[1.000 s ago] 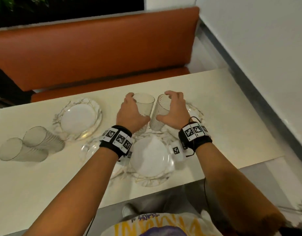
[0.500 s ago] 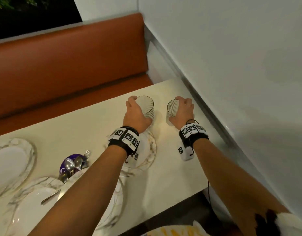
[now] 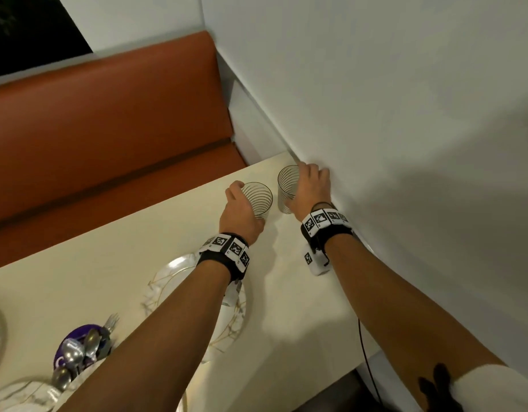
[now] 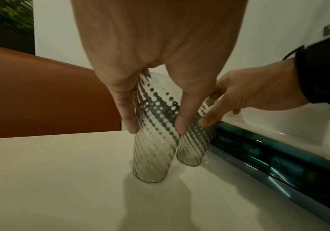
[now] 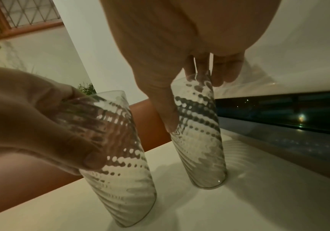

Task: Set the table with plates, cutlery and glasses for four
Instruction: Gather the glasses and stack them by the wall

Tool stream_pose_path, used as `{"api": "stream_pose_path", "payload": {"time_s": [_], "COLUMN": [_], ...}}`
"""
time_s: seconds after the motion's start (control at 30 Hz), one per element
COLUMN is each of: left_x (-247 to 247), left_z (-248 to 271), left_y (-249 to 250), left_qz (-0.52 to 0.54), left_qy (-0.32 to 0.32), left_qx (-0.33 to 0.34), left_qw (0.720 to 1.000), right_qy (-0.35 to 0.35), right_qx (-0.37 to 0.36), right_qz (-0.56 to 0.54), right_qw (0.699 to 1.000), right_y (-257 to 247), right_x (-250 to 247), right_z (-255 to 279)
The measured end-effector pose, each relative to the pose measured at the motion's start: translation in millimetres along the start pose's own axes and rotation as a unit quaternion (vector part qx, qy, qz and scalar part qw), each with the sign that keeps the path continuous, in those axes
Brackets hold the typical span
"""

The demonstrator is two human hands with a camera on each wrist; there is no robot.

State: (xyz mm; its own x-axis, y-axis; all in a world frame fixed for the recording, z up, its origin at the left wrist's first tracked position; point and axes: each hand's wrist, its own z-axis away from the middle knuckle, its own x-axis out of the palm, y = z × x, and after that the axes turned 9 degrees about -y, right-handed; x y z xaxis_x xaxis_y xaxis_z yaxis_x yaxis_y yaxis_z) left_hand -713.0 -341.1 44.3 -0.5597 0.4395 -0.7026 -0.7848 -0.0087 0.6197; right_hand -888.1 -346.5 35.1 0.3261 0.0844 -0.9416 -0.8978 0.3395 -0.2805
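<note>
Two ribbed clear glasses stand upright side by side at the far right corner of the cream table (image 3: 108,263). My left hand (image 3: 242,212) grips the left glass (image 3: 258,200) round its side, thumb and fingers pointing down it (image 4: 156,140). My right hand (image 3: 311,188) grips the right glass (image 3: 286,188) near its rim, close to the wall (image 5: 199,140). Both bases look set on the table top. A marbled plate (image 3: 173,281) lies under my left forearm. Spoons and forks stand in a purple holder (image 3: 78,349).
The white wall (image 3: 375,114) runs along the table's right edge, with a dark glossy strip (image 4: 279,156) at its foot. An orange bench (image 3: 108,129) stands behind the table. More marbled plates (image 3: 19,394) lie at bottom left. A black cable (image 3: 366,352) hangs by my right arm.
Both hands have carried the glasses from above the plates to the table's far right corner by the wall. The head view has swung right with them.
</note>
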Motion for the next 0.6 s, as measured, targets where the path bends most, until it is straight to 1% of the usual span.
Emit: {"api": "stream_pose_path", "payload": {"time_s": [0.13, 0.3, 0.47, 0.53, 0.6], "left_x": [5, 10, 13, 8, 0], "left_z": [-15, -27, -31, -27, -19], "left_y": [1, 6, 7, 4, -2], "left_qz": [-0.007, -0.01, 0.025, 0.033, 0.033], "left_qy": [-0.004, 0.006, -0.023, -0.041, -0.056], "left_qx": [0.003, 0.019, 0.023, 0.012, 0.013], "left_qw": [1.0, 1.0, 0.999, 0.999, 0.998], "right_qy": [0.022, 0.007, -0.018, -0.018, -0.004], "right_qx": [-0.012, -0.016, -0.009, -0.004, -0.004], "right_qz": [0.045, 0.083, 0.073, 0.069, 0.043], "right_qw": [0.999, 0.996, 0.997, 0.997, 0.999], "right_y": [3, -1, -2, -4, -11], "right_x": [-5, -11, -20, -27, -35], "right_z": [-11, -16, -7, 2, 13]}}
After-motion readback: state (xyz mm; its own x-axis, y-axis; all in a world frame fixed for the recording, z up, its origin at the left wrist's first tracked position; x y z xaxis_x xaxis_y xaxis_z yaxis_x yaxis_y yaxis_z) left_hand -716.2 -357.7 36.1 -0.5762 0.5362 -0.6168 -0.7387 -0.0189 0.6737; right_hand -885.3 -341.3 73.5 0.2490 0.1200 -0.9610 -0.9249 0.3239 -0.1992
